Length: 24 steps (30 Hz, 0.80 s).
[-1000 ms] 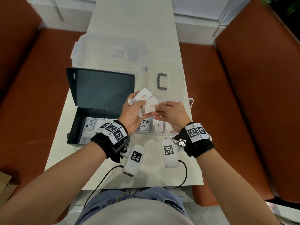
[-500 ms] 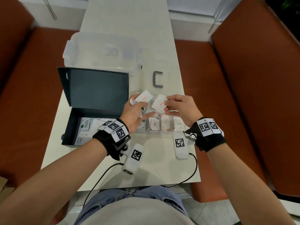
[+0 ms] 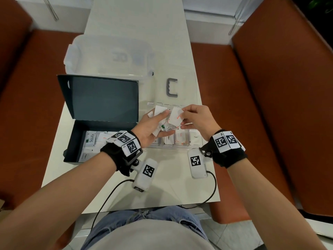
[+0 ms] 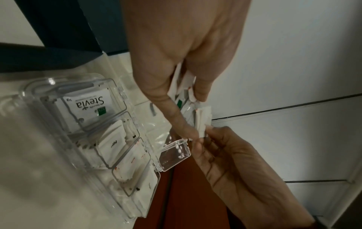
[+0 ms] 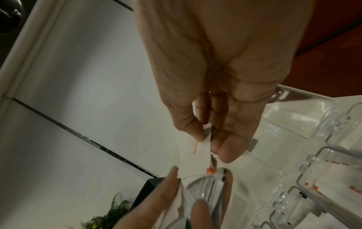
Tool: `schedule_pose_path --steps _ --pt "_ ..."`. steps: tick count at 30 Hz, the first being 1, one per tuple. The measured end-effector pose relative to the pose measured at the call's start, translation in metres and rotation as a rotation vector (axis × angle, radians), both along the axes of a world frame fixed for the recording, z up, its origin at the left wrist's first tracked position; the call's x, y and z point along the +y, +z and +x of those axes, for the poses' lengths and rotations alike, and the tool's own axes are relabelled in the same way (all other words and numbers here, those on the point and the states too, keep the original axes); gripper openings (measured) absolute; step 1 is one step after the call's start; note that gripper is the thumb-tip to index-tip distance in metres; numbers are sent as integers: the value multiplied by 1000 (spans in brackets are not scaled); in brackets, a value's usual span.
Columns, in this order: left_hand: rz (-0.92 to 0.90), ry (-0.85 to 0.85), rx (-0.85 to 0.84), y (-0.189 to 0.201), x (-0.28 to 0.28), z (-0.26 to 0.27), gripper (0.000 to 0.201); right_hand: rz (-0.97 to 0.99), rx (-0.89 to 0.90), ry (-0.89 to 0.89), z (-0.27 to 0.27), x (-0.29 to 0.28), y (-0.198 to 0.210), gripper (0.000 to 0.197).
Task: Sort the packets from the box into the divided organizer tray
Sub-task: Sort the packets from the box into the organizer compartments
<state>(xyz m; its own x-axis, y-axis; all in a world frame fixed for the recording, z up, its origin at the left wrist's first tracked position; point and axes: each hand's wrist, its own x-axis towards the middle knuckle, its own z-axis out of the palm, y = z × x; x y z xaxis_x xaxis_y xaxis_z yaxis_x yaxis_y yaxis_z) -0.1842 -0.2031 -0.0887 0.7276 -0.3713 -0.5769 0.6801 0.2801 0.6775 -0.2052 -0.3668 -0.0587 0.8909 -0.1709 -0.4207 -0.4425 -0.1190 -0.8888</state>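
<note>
My left hand (image 3: 159, 121) grips a fanned stack of small packets (image 3: 168, 126) above the clear divided organizer tray (image 3: 195, 146). One packet in the stack has a green mark. My right hand (image 3: 182, 118) pinches a single white packet with red print (image 3: 175, 117) right beside that stack. In the left wrist view the left hand (image 4: 188, 117) and its stack (image 4: 202, 122) meet the right hand's fingers (image 4: 215, 139) over the tray (image 4: 125, 93), whose compartments hold Stevia, pepper and red-print packets. The right wrist view shows the right hand (image 5: 208, 144) pinching the packet (image 5: 197, 151).
The open dark box (image 3: 75, 139) lies left of the tray with Stevia and other packets inside, its lid standing up. A clear plastic bin (image 3: 108, 55) and a grey clip (image 3: 172, 87) sit farther back. Orange benches flank the narrow white table (image 3: 173, 186).
My right hand has drawn one red-print packet off the left hand's stack and a little to the right. The left hand keeps holding the remaining packets over the tray.
</note>
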Motion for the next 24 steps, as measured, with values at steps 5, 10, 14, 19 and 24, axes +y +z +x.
schedule_pose_path --steps 5,10,14,19,24 --pt "174 -6 -132 -6 9 0 15 111 -45 -37 4 -8 6 8" --pt "312 -28 -296 -13 9 -2 19 177 12 72 5 0 7 22" --pt "357 -22 -408 -13 7 -4 21 223 75 51 8 5 4 24" --pt "379 -66 -477 -12 4 -3 36 160 153 113 11 8 5 19" --pt "331 -156 -394 -10 8 -1 32 168 160 82 14 8 5 12"
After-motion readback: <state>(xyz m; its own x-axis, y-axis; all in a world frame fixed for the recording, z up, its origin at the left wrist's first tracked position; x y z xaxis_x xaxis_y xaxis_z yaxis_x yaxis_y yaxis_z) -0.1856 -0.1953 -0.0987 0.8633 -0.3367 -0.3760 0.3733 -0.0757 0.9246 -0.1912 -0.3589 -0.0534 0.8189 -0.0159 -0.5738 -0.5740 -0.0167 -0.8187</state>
